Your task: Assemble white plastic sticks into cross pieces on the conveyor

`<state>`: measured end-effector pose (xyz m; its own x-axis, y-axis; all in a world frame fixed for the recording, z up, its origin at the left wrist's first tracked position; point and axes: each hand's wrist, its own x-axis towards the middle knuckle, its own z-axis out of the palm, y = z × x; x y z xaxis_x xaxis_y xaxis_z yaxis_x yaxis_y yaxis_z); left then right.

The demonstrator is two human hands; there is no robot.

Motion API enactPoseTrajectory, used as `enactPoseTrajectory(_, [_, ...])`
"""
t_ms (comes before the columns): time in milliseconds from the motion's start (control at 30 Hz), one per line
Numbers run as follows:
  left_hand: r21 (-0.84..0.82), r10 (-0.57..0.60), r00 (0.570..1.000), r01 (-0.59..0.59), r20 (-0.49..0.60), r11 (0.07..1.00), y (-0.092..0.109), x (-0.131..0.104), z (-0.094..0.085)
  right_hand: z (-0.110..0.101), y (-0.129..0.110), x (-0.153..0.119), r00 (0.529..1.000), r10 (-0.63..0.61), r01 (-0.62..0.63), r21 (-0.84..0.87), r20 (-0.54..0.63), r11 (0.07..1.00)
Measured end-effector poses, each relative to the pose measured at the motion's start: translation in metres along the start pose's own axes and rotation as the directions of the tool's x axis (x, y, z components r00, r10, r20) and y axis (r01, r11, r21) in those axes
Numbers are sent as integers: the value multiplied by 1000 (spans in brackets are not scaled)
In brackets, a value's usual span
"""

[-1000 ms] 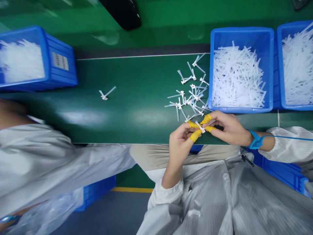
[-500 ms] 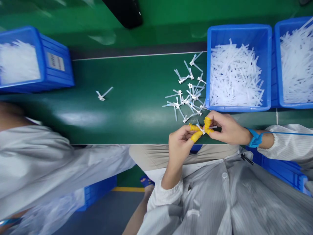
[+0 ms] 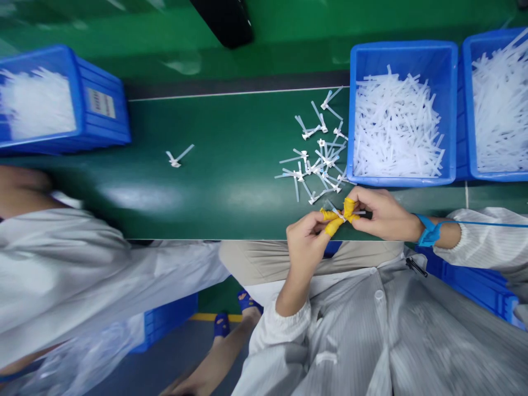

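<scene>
"Starting and finishing with the head view, since it's the only one: what has just changed?"

"A second ago your right hand (image 3: 385, 215) had its thumb and forefinger parted beside the white piece (image 3: 342, 218); now those tips have come together right against it. I'd read that as closer, firmer work where the piece meets the thin tube (image 3: 361, 213), though your fingers hide the joint."

"How are the fingers set?"

"Your left hand (image 3: 304, 239) is nearly closed, its yellow finger covers (image 3: 334, 226) gripping the white piece, with a short tube (image 3: 332, 207) angling up from it. Your right is pinched too, seemingly on the thin tube, whose end pokes out past the tips."

"And where is the piece?"

"Above the near side of the desk (image 3: 231, 181), between your fingertips, near the blue bin (image 3: 403, 181). The heap of similar pieces (image 3: 327, 161) just beyond looks unchanged."
</scene>
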<state>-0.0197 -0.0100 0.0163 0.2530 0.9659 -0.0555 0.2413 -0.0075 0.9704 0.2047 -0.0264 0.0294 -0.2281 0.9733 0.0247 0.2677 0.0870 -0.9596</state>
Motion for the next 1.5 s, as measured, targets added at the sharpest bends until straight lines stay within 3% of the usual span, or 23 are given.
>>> enactPoseTrajectory(167, [138, 138, 990, -135, -12, 981, -5, -1, 0, 1, 1, 0, 1000, -2, 2, 2, -2, 1000])
enactPoseTrajectory(267, [180, 271, 963, -266, -4, 947, -9, 0, -2, 2, 0, 1, 1000, -18, 18, 46, -2, 999])
enactPoseTrajectory(467, [249, 561, 828, -546, 12, 800, -18, 1, -2, 4, 2, 3, 993, -116, 114, 118, 9, 986])
enactPoseTrajectory(633, [291, 647, 762, -622, 11, 727, -19, 1, 1, 3, 4, 1, 991, -135, 136, 134, -17, 982])
enactPoseTrajectory(1033, [240, 645, 764, -623, -16, 745, -19, -2, -3, -4, -7, -2, 976, -216, 218, -53, 39, 975])
enactPoseTrajectory(1333, [161, 574, 819, -569, 20, 806, -20, -3, -2, -7, -9, -7, 987, -162, 163, -169, 21, 972])
enactPoseTrajectory(1500, [125, 499, 865, -502, 54, 856, -23, 3, 9, -15, 6, -16, 999, -40, 36, -231, -13, 972])
